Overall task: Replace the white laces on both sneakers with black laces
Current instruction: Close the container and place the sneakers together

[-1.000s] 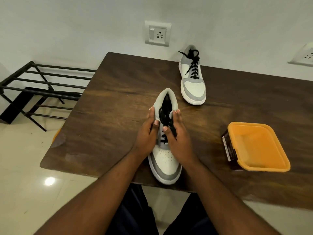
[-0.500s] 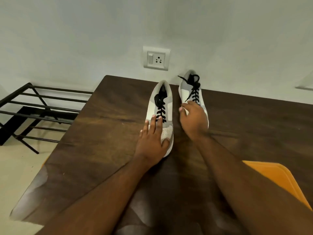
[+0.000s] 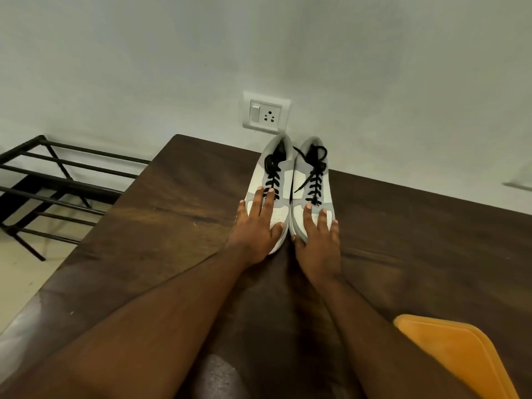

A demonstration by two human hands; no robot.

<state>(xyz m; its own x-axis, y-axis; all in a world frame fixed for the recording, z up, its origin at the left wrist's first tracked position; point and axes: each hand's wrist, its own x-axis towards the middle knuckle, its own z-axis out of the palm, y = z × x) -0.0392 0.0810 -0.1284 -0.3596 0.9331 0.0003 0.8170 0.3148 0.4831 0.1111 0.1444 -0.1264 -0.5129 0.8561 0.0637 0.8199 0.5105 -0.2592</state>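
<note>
Two white and grey sneakers stand side by side at the far edge of the dark wooden table (image 3: 161, 226), heels against the wall, toes toward me. Both carry black laces. My left hand (image 3: 257, 226) lies flat on the toe of the left sneaker (image 3: 283, 175), fingers straight. My right hand (image 3: 316, 240) rests with straight fingers on the toe of the right sneaker (image 3: 324, 180). A loose black lace end hangs between the two shoes.
An orange plastic tub (image 3: 460, 355) sits at the near right of the table. A black metal rack (image 3: 57, 185) stands on the floor to the left. A wall socket (image 3: 266, 115) is just above the sneakers.
The left sneaker has gone from in front of me to the far edge beside the other one. Both hands now lie flat on the toes, and the two shoes touch.
</note>
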